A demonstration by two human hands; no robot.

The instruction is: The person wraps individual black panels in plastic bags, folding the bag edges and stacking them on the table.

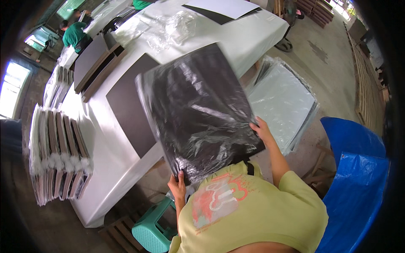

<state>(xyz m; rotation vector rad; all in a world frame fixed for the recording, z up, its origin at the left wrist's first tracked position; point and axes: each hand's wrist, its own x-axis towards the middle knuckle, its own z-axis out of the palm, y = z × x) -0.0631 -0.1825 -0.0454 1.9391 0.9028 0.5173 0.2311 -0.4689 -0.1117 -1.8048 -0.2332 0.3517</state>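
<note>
Bagged panel [198, 105] between left hand [177, 185] and right hand [262, 130]. Loose panel [128, 111] left of it on table [107, 168], boards [95, 61] beyond. Bundles [59, 156] far left, wrapped stack [282, 101] right, stool [152, 227] near left.

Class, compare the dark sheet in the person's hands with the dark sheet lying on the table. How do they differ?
The held sheet is covered in shiny, wrinkled clear plastic; the table sheet looks bare and dull.
The left hand and right hand grip the held sheet; the table sheet lies flat on the table, partly hidden behind it.
Both are dark.
</note>
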